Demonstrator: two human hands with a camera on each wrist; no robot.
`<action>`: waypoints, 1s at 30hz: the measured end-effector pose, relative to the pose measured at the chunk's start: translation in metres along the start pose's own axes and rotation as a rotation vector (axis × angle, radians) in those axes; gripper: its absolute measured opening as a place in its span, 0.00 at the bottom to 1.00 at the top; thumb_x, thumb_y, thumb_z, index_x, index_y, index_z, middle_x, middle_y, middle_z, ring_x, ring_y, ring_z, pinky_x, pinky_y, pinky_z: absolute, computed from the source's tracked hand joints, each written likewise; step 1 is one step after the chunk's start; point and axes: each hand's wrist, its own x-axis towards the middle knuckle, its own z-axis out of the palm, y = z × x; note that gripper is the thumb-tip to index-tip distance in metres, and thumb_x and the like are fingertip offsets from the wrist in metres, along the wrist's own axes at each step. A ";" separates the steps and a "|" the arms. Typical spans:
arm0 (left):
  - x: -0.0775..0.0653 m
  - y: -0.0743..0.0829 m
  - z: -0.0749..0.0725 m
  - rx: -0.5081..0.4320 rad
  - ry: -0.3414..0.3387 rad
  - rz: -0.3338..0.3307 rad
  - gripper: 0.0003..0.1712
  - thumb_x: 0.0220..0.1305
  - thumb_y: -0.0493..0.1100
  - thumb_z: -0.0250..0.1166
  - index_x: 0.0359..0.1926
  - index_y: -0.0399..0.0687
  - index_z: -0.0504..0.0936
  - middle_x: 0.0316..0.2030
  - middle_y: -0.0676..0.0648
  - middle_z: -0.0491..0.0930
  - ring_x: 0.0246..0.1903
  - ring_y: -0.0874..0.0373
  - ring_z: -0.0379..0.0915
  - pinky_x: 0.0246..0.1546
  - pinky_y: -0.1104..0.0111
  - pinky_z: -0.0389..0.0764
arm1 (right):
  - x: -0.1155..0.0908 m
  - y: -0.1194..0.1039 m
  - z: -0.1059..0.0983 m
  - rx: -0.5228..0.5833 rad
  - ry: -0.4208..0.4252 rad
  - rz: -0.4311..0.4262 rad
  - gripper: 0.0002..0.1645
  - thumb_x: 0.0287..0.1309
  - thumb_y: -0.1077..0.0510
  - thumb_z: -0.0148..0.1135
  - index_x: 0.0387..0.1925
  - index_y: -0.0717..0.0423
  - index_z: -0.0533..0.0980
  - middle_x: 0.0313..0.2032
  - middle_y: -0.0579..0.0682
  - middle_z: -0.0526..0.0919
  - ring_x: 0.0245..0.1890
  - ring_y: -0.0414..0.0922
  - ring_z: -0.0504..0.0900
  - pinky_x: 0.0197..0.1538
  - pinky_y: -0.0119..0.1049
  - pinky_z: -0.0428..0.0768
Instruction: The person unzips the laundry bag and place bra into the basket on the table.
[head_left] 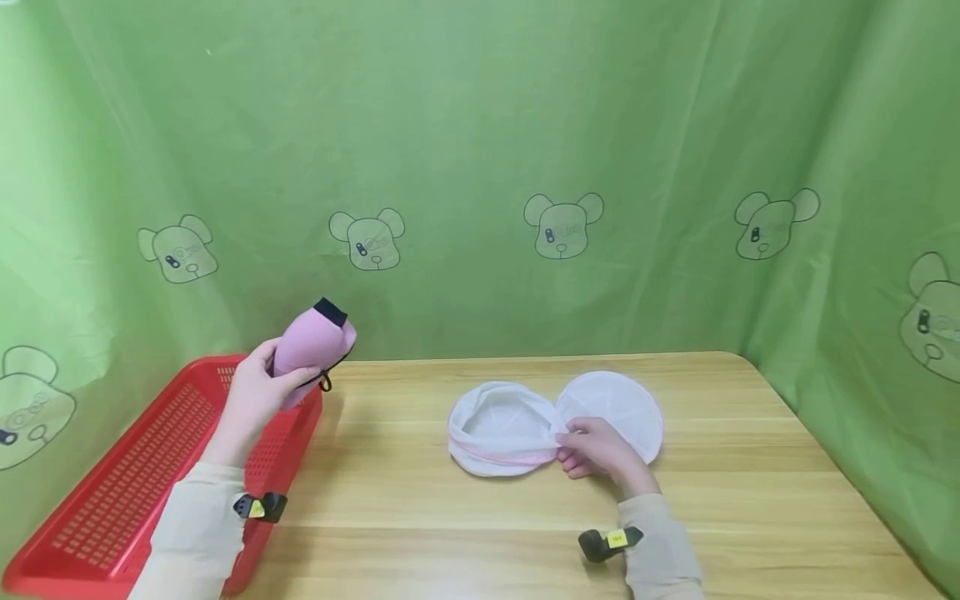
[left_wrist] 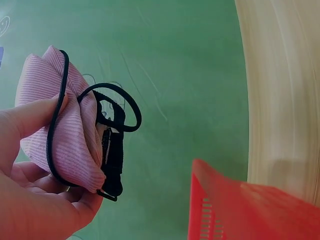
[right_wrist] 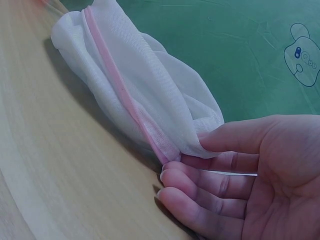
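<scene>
My left hand (head_left: 251, 400) grips a folded pink ribbed bra (head_left: 311, 346) with black straps, held up over the far end of the red basket. In the left wrist view the thumb presses on the bra (left_wrist: 60, 125), and a black strap loop (left_wrist: 130, 107) sticks out from it. On the table lies a round white mesh laundry bag (head_left: 487, 467) with pink zipper trim, its round lid (head_left: 615, 400) folded out to the right. My right hand (head_left: 600, 450) pinches the bag's rim beside the lid. Close up in the right wrist view, thumb and index finger hold the white mesh (right_wrist: 155, 95) near the pink zipper.
A red perforated plastic basket (head_left: 142, 467) stands along the left side of the wooden table (head_left: 420, 533). Green curtains (head_left: 480, 125) printed with bear heads hang behind the table and at both sides.
</scene>
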 end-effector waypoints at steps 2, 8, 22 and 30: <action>-0.001 -0.001 -0.003 0.013 0.004 0.008 0.37 0.61 0.52 0.68 0.67 0.44 0.67 0.60 0.36 0.72 0.55 0.46 0.68 0.39 0.83 0.75 | 0.000 0.000 0.000 0.002 0.000 0.001 0.14 0.66 0.58 0.56 0.43 0.68 0.71 0.29 0.56 0.83 0.23 0.42 0.81 0.29 0.38 0.87; -0.003 -0.010 -0.012 0.055 0.030 0.030 0.37 0.60 0.51 0.69 0.66 0.42 0.68 0.58 0.35 0.74 0.54 0.47 0.70 0.37 0.85 0.75 | 0.000 0.000 0.000 0.011 -0.001 0.003 0.14 0.65 0.58 0.56 0.43 0.67 0.71 0.28 0.56 0.83 0.23 0.42 0.81 0.29 0.38 0.87; -0.001 -0.028 -0.037 0.128 0.095 0.021 0.38 0.61 0.52 0.68 0.67 0.40 0.67 0.57 0.34 0.74 0.46 0.62 0.67 0.37 0.85 0.72 | 0.000 -0.002 -0.001 0.004 -0.008 -0.002 0.15 0.65 0.58 0.56 0.44 0.69 0.70 0.29 0.57 0.83 0.23 0.42 0.81 0.29 0.38 0.87; -0.002 -0.038 -0.048 0.201 0.094 0.023 0.38 0.59 0.52 0.69 0.65 0.38 0.69 0.55 0.32 0.75 0.41 0.67 0.66 0.34 0.85 0.72 | -0.001 -0.003 0.000 0.003 -0.007 0.005 0.15 0.65 0.59 0.56 0.45 0.69 0.70 0.29 0.57 0.83 0.23 0.42 0.81 0.30 0.38 0.87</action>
